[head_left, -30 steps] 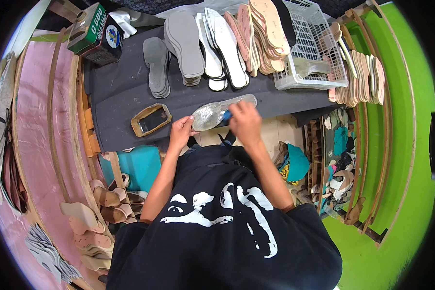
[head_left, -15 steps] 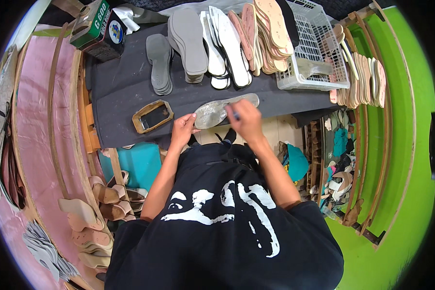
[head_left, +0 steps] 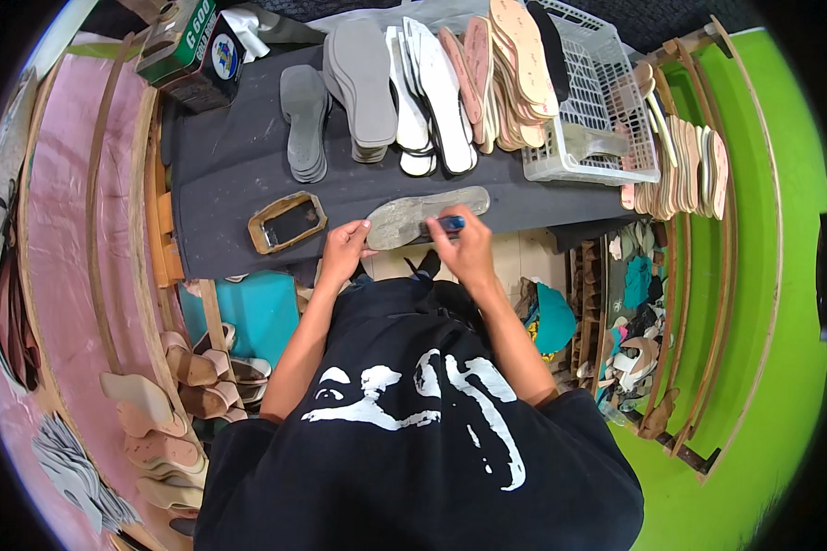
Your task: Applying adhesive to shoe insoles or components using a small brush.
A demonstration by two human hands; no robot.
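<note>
- One grey shoe sole (head_left: 404, 219) is at the near edge of the tabletop (head_left: 220, 165), broad end leftward.
- Left hand (head_left: 345, 248): grip nearly closed, thumb and fingers pinching that broad end.
- Right hand (head_left: 469, 253): grip closed around a blue tool (head_left: 452, 223) at the sole's near side.
- Leftward, an octagonal container (head_left: 259, 236).
- Farther back, grey insole stack (head_left: 363, 83), white insole stack (head_left: 439, 101), plastic crate (head_left: 597, 173).

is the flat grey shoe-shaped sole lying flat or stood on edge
Flat, or nearly so: the grey shoe-shaped sole shows its broad face upward, the left hand holding its wide end.
</note>
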